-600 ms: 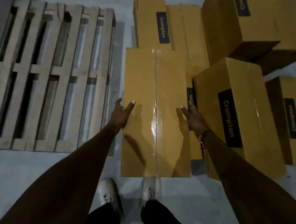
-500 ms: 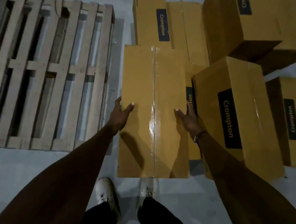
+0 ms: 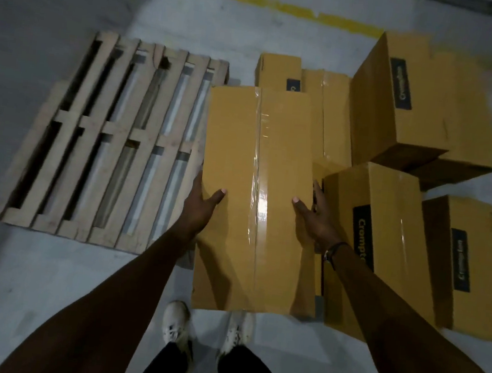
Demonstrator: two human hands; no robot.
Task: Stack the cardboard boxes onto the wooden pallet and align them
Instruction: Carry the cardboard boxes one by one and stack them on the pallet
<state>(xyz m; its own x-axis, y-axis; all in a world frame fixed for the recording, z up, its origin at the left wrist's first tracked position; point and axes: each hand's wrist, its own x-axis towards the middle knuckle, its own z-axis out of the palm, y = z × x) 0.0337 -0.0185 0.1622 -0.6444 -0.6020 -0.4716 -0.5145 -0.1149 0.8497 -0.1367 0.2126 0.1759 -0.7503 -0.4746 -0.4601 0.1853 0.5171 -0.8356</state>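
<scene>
Lying on grey concrete floor point(image 3: 47, 271): wooden pallet point(image 3: 112, 142).

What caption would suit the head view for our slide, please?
Both hands, left and right, grip a taped cardboard box beside the bare wooden pallet.

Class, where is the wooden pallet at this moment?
In the head view the wooden pallet lies bare on the floor at left, beside the box held by both hands.
</scene>
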